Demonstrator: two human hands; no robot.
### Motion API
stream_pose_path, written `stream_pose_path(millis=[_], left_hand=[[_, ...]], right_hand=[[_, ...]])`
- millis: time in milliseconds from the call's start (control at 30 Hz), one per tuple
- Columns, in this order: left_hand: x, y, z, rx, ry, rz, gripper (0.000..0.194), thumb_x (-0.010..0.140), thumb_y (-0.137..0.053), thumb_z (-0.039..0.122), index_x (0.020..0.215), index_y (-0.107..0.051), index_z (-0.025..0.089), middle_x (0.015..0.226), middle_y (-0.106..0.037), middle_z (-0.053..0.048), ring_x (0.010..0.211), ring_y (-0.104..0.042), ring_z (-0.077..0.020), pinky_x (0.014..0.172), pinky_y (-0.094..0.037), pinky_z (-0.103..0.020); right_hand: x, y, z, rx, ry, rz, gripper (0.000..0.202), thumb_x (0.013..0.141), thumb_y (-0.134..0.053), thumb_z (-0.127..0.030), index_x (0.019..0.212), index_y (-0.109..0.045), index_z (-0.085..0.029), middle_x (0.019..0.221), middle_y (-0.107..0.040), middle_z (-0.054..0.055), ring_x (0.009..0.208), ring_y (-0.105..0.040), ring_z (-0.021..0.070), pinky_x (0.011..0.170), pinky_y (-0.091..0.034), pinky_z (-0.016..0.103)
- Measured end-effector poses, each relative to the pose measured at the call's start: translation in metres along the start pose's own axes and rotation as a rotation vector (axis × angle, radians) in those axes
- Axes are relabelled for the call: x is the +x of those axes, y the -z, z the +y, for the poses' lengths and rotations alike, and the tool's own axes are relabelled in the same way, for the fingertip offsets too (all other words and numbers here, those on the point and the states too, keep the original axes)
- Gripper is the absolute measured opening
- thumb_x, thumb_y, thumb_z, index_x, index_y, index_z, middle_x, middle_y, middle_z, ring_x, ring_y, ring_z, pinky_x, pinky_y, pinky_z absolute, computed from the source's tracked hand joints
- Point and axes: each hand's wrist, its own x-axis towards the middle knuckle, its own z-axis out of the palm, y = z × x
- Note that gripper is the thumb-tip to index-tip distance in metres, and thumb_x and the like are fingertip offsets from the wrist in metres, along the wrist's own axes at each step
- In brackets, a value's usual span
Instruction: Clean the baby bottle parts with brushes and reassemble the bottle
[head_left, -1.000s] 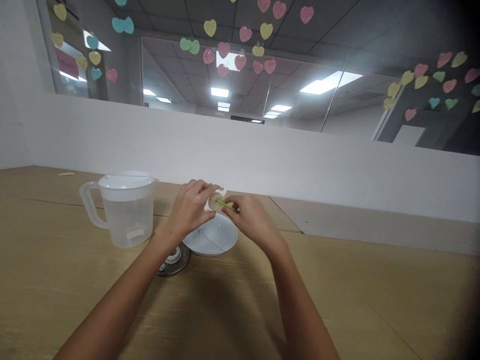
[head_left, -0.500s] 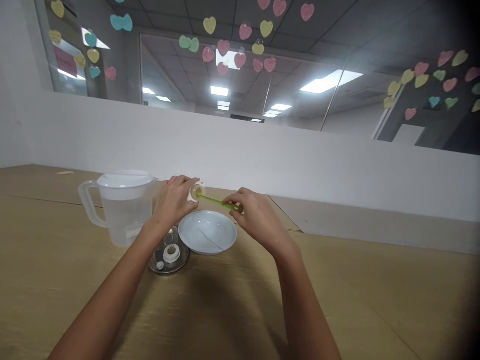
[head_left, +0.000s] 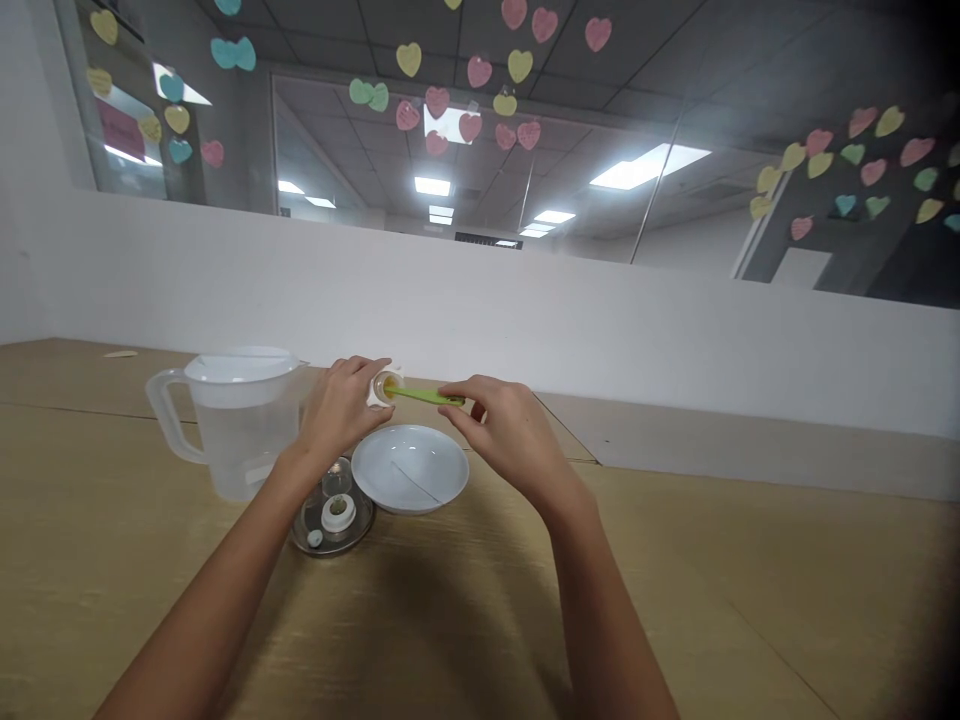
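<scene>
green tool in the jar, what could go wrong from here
The jar is tilted, so loose contents might spill. The right hand holds the green tool near one end; a slip could drop it towards the bowl. The left forearm passes close to the tray, so a jerk might bump it.

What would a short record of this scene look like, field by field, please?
Left hand: holds a white container
Right hand: holds a green tool, tip at the container's mouth
Bowl: white, on the table, right of the tray
Tray: round, carrying a clear cup, a white ring and a small pale piece
Jug: see-through, lidded, left of the tray
</scene>
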Motion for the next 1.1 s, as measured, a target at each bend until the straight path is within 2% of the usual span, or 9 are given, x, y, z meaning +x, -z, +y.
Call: stream_pose_path(millis=[200, 333, 500, 633, 733, 833, 933, 1100], left_hand=[[0.0001, -0.0008, -0.0006, 0.007, 0.000, -0.006, 0.050, 0.071, -0.064, 0.032, 0.120, -0.056, 0.020, 0.104, -0.062, -0.006, 0.095, -0.056, -0.0238, 0.082, -0.044, -0.035], [0.0001, -0.0014, -0.0008, 0.017, -0.006, -0.008, 0.050, 0.071, -0.064, 0.031, 0.119, -0.057, 0.020, 0.104, -0.063, -0.005, 0.094, -0.056, -0.0238, 0.082, -0.044, -0.035], [0.0002, -0.0010, 0.0002, 0.014, -0.018, -0.012, 0.049, 0.072, -0.063, 0.032, 0.119, -0.057, 0.021, 0.105, -0.063, -0.005, 0.094, -0.056, -0.0239, 0.083, -0.045, -0.035], [0.0003, -0.0010, -0.0003, 0.006, -0.009, -0.022, 0.049, 0.071, -0.063, 0.031, 0.119, -0.056, 0.022, 0.106, -0.063, -0.005, 0.095, -0.056, -0.0240, 0.082, -0.045, -0.035], [0.0003, -0.0017, -0.0015, 0.007, -0.006, -0.033, 0.049, 0.071, -0.063, 0.031, 0.119, -0.056, 0.021, 0.108, -0.062, -0.005, 0.097, -0.056, -0.0244, 0.083, -0.044, -0.036], [0.0003, -0.0020, -0.0022, 0.018, -0.004, -0.040, 0.048, 0.072, -0.062, 0.030, 0.119, -0.057, 0.020, 0.108, -0.063, -0.006, 0.097, -0.057, -0.0247, 0.084, -0.044, -0.036], [0.0003, -0.0015, -0.0017, 0.023, 0.002, -0.050, 0.048, 0.072, -0.062, 0.028, 0.119, -0.056, 0.020, 0.108, -0.063, -0.006, 0.097, -0.057, -0.0248, 0.085, -0.044, -0.036], [0.0001, -0.0001, 0.0009, 0.000, 0.006, -0.081, 0.048, 0.071, -0.062, 0.027, 0.119, -0.056, 0.020, 0.110, -0.062, -0.006, 0.099, -0.057, -0.0242, 0.087, -0.044, -0.036]], right_hand=[[-0.0006, 0.0019, -0.0035, -0.001, -0.059, 0.007, 0.019, 0.087, -0.053, -0.022, 0.096, -0.069, -0.020, 0.076, -0.069, 0.001, 0.063, -0.057, 0.0118, 0.059, -0.034, 0.022], [-0.0002, 0.0015, -0.0033, -0.005, -0.068, -0.023, 0.018, 0.089, -0.049, -0.025, 0.090, -0.065, -0.019, 0.064, -0.063, 0.000, 0.055, -0.052, 0.0104, 0.054, -0.028, 0.022], [-0.0004, 0.0007, -0.0041, 0.025, -0.052, -0.033, 0.020, 0.092, -0.041, -0.025, 0.102, -0.057, -0.018, 0.057, -0.056, -0.004, 0.049, -0.045, 0.0093, 0.053, -0.025, 0.021], [-0.0008, 0.0006, -0.0050, 0.038, -0.008, -0.040, 0.023, 0.091, -0.040, -0.023, 0.099, -0.061, -0.019, 0.062, -0.060, -0.002, 0.053, -0.049, 0.0090, 0.054, -0.029, 0.021], [-0.0015, 0.0007, -0.0045, 0.092, 0.086, -0.066, 0.026, 0.088, -0.044, -0.018, 0.095, -0.068, -0.021, 0.079, -0.068, 0.000, 0.065, -0.056, 0.0096, 0.060, -0.035, 0.021], [-0.0023, 0.0008, -0.0038, 0.116, 0.150, -0.119, 0.032, 0.084, -0.046, -0.013, 0.102, -0.069, -0.027, 0.090, -0.070, -0.001, 0.070, -0.059, 0.0103, 0.064, -0.040, 0.021], [-0.0018, 0.0004, -0.0039, 0.091, 0.140, -0.138, 0.036, 0.083, -0.048, -0.012, 0.109, -0.066, -0.027, 0.090, -0.071, -0.001, 0.068, -0.060, 0.0111, 0.064, -0.041, 0.022], [0.0003, -0.0009, -0.0049, 0.090, 0.108, -0.120, 0.031, 0.087, -0.047, -0.016, 0.111, -0.064, -0.022, 0.090, -0.071, 0.002, 0.074, -0.062, 0.0132, 0.065, -0.042, 0.022]])
